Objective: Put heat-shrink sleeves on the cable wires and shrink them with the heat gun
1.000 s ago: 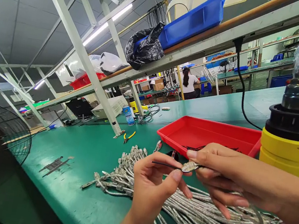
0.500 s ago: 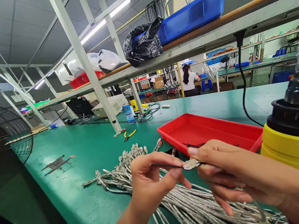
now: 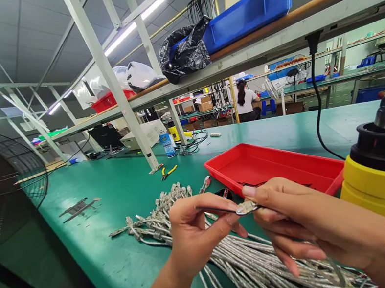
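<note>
My left hand (image 3: pixel 196 224) pinches a thin black strip (image 3: pixel 216 210) between thumb and index finger. At the strip's right end sits a small clear plug (image 3: pixel 246 207), with my right hand (image 3: pixel 288 210) closed around its other side. Which fingers bear on the plug's far side is hidden. Under both hands lies a large bundle of silvery braided cables (image 3: pixel 267 271); their clear plugs (image 3: pixel 170 204) are gathered toward the left. One reddish-tipped plug (image 3: pixel 206 183) rests just beyond the bundle.
Behind my hands stands a red tray (image 3: pixel 274 166) with thin black pieces in it. A yellow and black container (image 3: pixel 383 182) is at the right. Yellow-handled pliers (image 3: pixel 168 172), a blue spray can (image 3: pixel 167 144) and dark strips (image 3: pixel 79 209) lie on the green table (image 3: pixel 111 268). A person sits far back.
The view has shifted slightly, so the tray and yellow container appear a little further right. Both hands keep nearly the same hold on the strip and plug.
</note>
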Demonstrator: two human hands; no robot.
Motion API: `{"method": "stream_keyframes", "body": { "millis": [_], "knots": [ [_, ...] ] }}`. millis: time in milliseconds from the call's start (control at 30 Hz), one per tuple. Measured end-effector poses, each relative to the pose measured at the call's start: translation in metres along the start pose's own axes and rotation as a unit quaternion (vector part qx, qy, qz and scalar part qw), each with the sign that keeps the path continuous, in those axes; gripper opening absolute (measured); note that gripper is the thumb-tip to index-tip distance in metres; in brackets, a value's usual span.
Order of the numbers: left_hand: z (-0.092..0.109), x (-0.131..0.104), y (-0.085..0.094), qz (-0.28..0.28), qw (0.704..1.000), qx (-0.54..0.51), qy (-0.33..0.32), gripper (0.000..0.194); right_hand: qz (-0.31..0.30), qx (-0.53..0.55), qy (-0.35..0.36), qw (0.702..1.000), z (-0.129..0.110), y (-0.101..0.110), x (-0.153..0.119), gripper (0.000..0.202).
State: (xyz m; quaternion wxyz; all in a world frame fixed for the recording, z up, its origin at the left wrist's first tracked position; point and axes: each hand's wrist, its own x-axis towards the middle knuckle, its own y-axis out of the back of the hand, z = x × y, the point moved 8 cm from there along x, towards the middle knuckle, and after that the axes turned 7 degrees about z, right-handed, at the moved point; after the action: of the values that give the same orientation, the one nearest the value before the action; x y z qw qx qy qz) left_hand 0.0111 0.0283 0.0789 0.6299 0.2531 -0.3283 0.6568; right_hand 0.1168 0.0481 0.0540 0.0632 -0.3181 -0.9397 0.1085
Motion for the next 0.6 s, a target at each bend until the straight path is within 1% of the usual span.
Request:
{"method": "stream_keyframes", "body": {
  "millis": [100,200,267,333,467,600],
  "knots": [
    [-0.0038,-0.0008,0.0003,0.001,1.000,-0.003,0.012,0.012,0.008,0.006,-0.008,1.000,-0.0001,-0.0005,-0.0008,0.056],
    [-0.0064,0.0006,-0.0002,-0.003,0.999,-0.039,0.030,0.016,0.014,0.005,-0.015,1.000,-0.0023,-0.0024,-0.0018,0.052],
    [-0.0065,0.0027,0.0003,0.001,0.997,-0.069,0.039,0.013,0.012,-0.001,-0.017,1.000,-0.0035,-0.0036,-0.0019,0.055],
    [-0.0057,0.0048,0.0006,0.005,0.995,-0.086,0.042,0.007,0.012,-0.009,-0.015,1.000,-0.0043,-0.0036,-0.0016,0.058],
    [-0.0029,0.0063,0.0020,0.019,0.997,-0.070,0.038,0.003,0.019,-0.008,-0.014,1.000,-0.0021,0.0001,-0.0005,0.058],
    [0.0034,0.0048,0.0044,0.040,0.999,-0.024,0.004,0.003,0.029,0.004,-0.016,0.999,0.0022,0.0025,0.0011,0.057]
  ]
}}
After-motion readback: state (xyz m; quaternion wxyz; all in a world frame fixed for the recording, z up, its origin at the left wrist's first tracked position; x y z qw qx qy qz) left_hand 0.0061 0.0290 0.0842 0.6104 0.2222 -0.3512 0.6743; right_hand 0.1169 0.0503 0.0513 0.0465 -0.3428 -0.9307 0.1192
